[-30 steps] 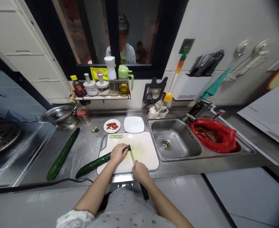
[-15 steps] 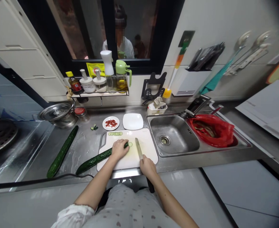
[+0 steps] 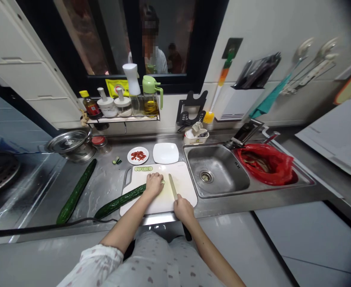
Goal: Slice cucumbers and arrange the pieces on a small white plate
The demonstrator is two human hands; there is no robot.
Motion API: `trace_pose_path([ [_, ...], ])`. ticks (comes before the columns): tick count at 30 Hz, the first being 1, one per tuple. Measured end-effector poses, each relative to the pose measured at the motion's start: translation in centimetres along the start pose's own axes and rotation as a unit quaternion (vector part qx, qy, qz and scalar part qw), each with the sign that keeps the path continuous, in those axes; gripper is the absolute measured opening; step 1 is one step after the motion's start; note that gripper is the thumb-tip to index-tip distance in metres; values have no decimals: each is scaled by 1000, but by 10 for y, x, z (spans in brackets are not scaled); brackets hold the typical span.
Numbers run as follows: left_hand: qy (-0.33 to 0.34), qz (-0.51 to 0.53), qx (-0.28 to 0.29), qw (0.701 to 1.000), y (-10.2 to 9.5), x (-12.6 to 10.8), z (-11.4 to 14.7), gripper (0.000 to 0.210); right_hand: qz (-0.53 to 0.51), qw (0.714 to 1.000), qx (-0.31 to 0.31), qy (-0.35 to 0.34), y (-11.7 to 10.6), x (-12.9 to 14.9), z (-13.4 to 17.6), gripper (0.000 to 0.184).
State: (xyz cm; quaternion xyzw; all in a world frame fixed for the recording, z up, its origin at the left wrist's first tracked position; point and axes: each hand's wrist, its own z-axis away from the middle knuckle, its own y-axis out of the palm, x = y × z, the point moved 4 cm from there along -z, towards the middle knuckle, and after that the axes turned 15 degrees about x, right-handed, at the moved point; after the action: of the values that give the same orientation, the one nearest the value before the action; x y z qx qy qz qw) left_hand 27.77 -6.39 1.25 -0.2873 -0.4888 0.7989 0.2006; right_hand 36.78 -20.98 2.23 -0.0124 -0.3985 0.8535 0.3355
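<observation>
A long dark-green cucumber [image 3: 123, 200] slants across the left part of the white cutting board [image 3: 142, 205], its tail end over the counter. My left hand [image 3: 154, 184] is curled over its cut end, with a bit of pale green slice [image 3: 163, 182] showing at the fingertips; the cut face is hidden. In my right hand [image 3: 183, 208] is a kitchen knife [image 3: 173, 186], its blade pointing away over the board, apart from the cucumber. A row of thin cucumber slices [image 3: 143, 169] lies along the board's far left edge.
Behind the board are a plate of chopped red pieces [image 3: 138, 156] and a white plate [image 3: 165, 153]. A second cucumber [image 3: 76, 193] and a steel pot [image 3: 72, 145] are at left. At right are a sink [image 3: 220, 171] and a red plastic bag [image 3: 283, 165].
My left hand has shifted right along the cucumber, over its cut end and the slice there. The knife stays nearly in place. The whole view has shifted slightly.
</observation>
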Motion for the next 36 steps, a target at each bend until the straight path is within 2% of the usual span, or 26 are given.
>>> trace_pose_path([
  [4,-7,52,-17,998,-6,2,-3,12,-3,1000,4,2,-2,0,1,35],
  [6,-34,110,-26,993,-12,10,-8,12,-3,1000,3,3,-2,-1,1,36],
  [10,-146,264,-47,952,-22,45,-22,16,-1,1000,4,4,-2,-2,1,35],
  [12,-186,293,-63,936,-25,63,-28,18,-4,1000,4,5,-2,-2,1,34],
  [15,-200,292,-68,933,-25,79,-36,19,-8,1000,2,5,-1,-2,1,33],
  [18,-201,278,-60,937,-21,85,-43,17,-8,1000,5,3,-1,-3,0,33],
  [28,-220,187,-42,957,-22,90,-57,12,-15,1000,1,1,-1,-5,0,34],
  [36,-212,169,-42,962,-24,88,-58,15,-18,1000,-6,-6,1,-8,-3,32],
])
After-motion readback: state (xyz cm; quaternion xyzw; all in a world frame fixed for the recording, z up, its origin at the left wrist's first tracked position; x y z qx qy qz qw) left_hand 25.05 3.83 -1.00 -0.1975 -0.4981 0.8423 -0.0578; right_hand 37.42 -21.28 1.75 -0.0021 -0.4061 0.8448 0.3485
